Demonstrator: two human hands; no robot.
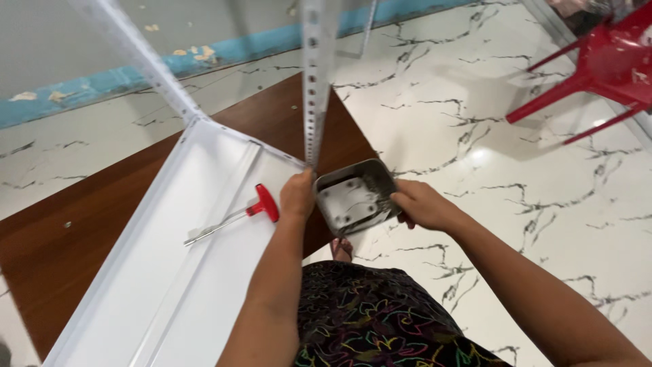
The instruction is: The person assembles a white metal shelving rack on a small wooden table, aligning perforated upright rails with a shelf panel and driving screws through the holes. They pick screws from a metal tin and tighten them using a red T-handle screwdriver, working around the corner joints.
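Hands (360,200) gripping metal tray (354,198) and upright's (313,81) base, fingertips hidden, top cropped.

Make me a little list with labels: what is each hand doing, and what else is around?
left hand: left hand grips the bottom end of an upright white perforated metal post
right hand: right hand holds a small metal tray by its edge
in the tray: small metal bits, too small to tell apart
beside the left hand: red-handled T-shaped tool lying on a white metal shelf panel
under the panel: brown wooden board
floor: white marble-look tiles
far corner: red plastic chair
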